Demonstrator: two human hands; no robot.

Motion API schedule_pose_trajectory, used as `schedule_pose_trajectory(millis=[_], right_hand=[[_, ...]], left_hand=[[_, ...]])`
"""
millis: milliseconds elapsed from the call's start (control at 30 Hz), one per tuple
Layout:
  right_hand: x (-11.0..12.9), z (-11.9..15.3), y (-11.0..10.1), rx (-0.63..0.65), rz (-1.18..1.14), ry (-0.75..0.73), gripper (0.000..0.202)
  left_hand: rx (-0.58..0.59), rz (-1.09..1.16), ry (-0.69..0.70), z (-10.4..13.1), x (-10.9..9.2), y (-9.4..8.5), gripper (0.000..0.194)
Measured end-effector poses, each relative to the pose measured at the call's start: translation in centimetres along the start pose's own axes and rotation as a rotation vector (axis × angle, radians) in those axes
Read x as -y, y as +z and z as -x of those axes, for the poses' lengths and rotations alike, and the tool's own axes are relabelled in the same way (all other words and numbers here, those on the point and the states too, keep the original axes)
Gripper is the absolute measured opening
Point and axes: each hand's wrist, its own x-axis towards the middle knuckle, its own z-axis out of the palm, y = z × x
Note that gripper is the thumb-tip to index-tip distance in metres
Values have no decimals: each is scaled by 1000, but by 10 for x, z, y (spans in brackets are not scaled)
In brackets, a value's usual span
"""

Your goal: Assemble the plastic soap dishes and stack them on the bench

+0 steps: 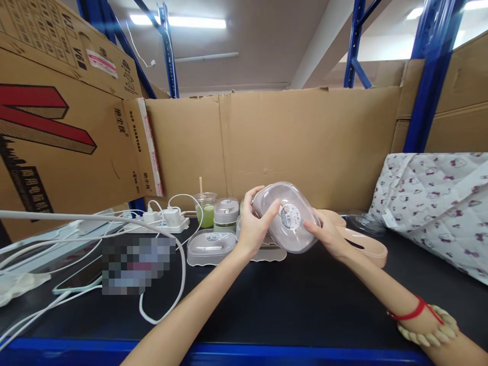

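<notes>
Both hands hold a translucent pinkish-grey plastic box (299,203) with rounded corners, raised and tilted above the table. A round printed sticker with a barcode (290,217) faces me. My left hand (254,223) grips its left side, the thumb lying across the top near the sticker. My right hand (328,235) clasps the right side, with its thumb on the surface by the sticker. Behind and left of it stand a similar lidded container with a wavy base edge (211,247) and a small lidded jar (226,211). The fingers underneath are hidden.
Peach plastic pieces (368,246) lie right of my hands, near clear lids (366,223). A cup of green drink with a straw (206,213) stands behind. White cables, a power strip (173,221) and a phone (80,274) occupy the left; a quilted bag (438,203) the right.
</notes>
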Motion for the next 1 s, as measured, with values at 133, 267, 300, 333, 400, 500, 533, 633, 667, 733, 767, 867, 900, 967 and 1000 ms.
schedule_pose_trajectory(millis=[133, 267, 300, 333, 400, 500, 533, 633, 667, 733, 767, 867, 900, 967, 1000], right_hand=[[-3, 0, 3, 39, -120, 37, 80], [-5, -4, 6, -38, -272, 94, 91], [-6, -4, 7, -80, -308, 113, 91], [-6, -5, 7, -124, -343, 129, 89], [-6, -5, 7, -190, -409, 159, 84], [-5, -5, 7, -190, -476, 199, 82], [-5, -4, 6, -172, -490, 210, 81], [-4, -4, 4, -96, -485, 209, 73], [-4, -4, 4, -73, -461, 198, 69], [-4, -5, 3, -46, -385, 171, 64], [-5, -5, 3, -46, -345, 157, 64], [-6, -6, 1, -63, -248, 104, 68], [-6, -7, 1, -62, -221, 83, 70], [-7, -7, 1, -50, -167, 50, 74], [-7, -7, 0, -40, -140, 39, 75]], left_hand=[[-86, -36, 43, -4, 3, 0, 31], [-183, -57, 29, -7, 7, -3, 41], [-169, -97, 29, -7, 8, -5, 45], [-151, -155, 34, -8, 8, -7, 49], [-133, -302, 66, -10, 8, -10, 56], [-141, -475, 95, -15, 8, -14, 53], [-142, -504, 80, -17, 9, -15, 51], [-131, -558, -31, -24, 10, -21, 44], [-125, -578, -70, -27, 11, -23, 42], [-112, -648, -133, -30, 11, -26, 38], [-108, -702, -150, -30, 11, -27, 37], [-106, -880, -140, -28, 9, -27, 36], [-103, -927, -126, -27, 7, -27, 36], [-98, -995, -92, -24, 5, -26, 39], [-96, -1029, -76, -24, 4, -26, 40]])
